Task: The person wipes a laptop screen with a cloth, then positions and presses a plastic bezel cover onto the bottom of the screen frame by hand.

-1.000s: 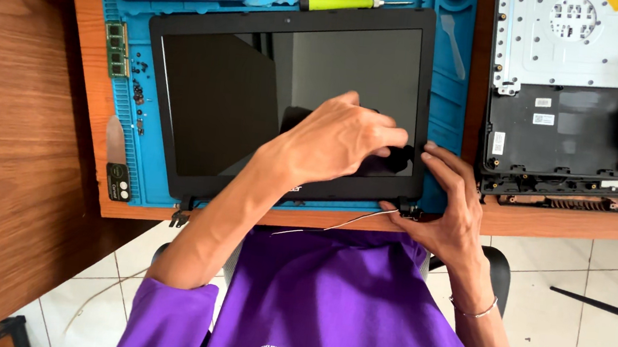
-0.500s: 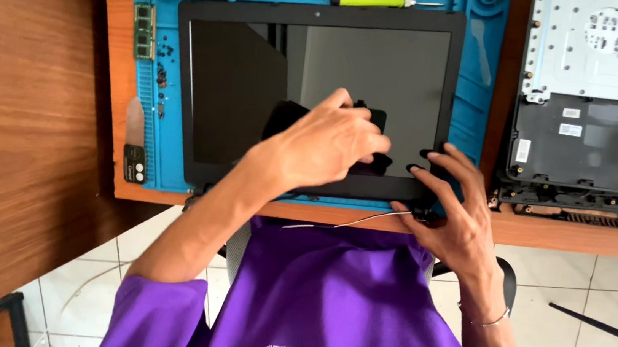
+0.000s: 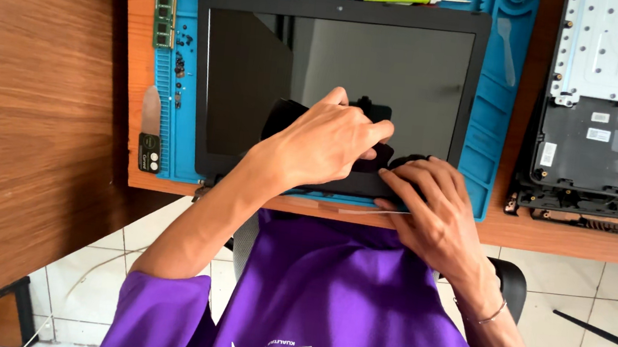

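Fingers of left hand (image 3: 328, 141) curled, tips pressed on the lower bezel of the laptop screen panel (image 3: 337, 92), near its bottom edge. Not gripping, just bearing down. Right hand (image 3: 435, 210) fingers spread and bent, tips on the panel's lower right corner at the frame edge; can't tell if they hook under it. Panel lies flat, glass up, on the blue repair mat (image 3: 498, 117), desk (image 3: 129, 63) underneath. Opened laptop base (image 3: 614, 114) sits to the right, apart.

Single head-worn view, straight down and close over the desk edge (image 3: 547, 240) and lap.
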